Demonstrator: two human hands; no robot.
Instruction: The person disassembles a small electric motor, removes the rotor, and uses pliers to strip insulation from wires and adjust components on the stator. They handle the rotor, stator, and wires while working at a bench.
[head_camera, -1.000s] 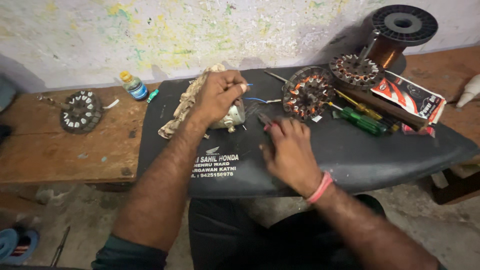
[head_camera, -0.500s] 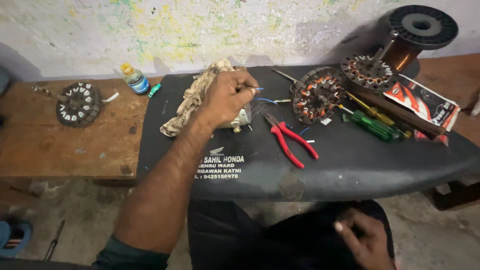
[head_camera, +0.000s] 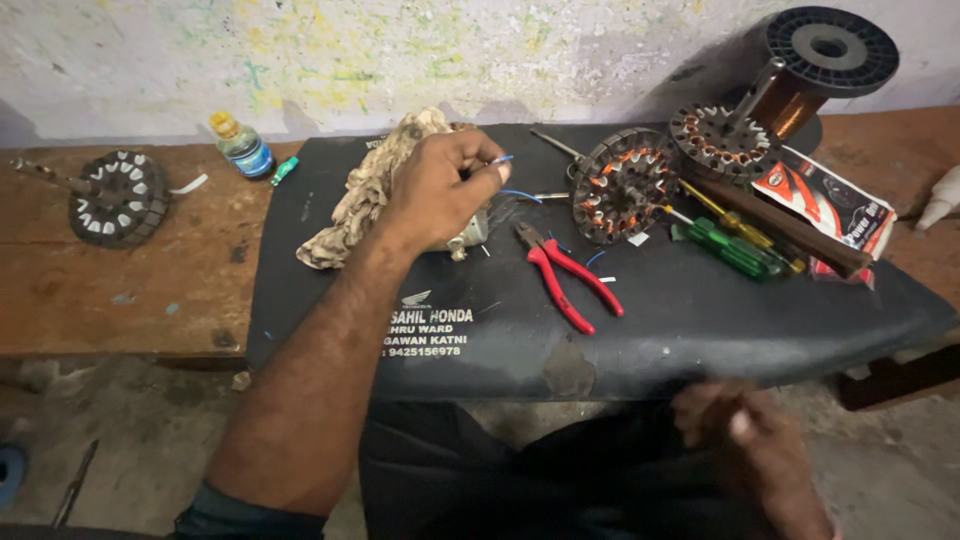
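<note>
Red pliers (head_camera: 567, 275) now bare; right hand (head_camera: 752, 440) back at lap.

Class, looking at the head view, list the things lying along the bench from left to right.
Bare stator → small bottle → rag → left hand → red pliers → wound stator → green screwdriver → wire spool.

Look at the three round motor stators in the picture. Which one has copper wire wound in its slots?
The middle stator, on the black seat beside the red-handled pliers. Copper shows between its teeth; the stator on the wooden bench and the one by the wire spool look bare.
</note>
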